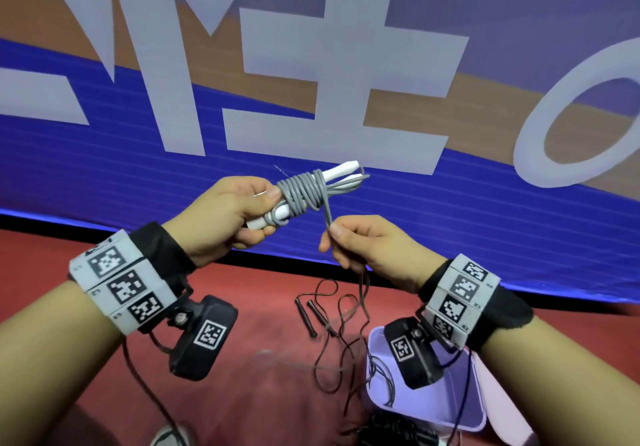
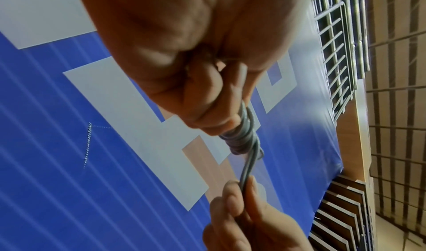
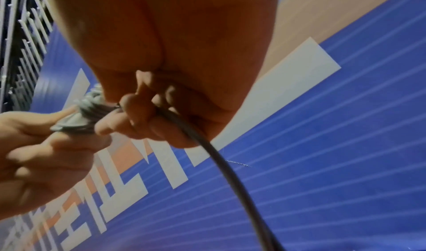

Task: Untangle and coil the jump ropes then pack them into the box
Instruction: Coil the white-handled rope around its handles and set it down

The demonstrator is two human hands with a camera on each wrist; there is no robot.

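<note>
Grey rope (image 1: pixel 304 191), wound in tight turns round its two white handles (image 1: pixel 337 172), is held up at chest height in front of a blue banner (image 1: pixel 104 155); the left hand (image 1: pixel 221 213) clamps the near end of the bundle, thumb pressed on the turns, probably so they cannot spring loose; the right hand (image 1: pixel 363 245), just right of and below it, pinches the free tail of the grey rope between thumb and forefinger, pulling it taut; this looks like the last step of the wrap, with the tail ready to be tucked or drawn tight; a dark cord also runs through the right hand's curled fingers and hangs down, seemingly kept out of the way; down on the red floor (image 1: pixel 259 393), a black rope (image 1: pixel 332 335) lies loose and looping, its two handles side by side, not yet coiled; just right of it stands an open lilac box (image 1: pixel 464 421), placed close for packing; dark cord already lies inside, though how much is hard to tell.
</note>
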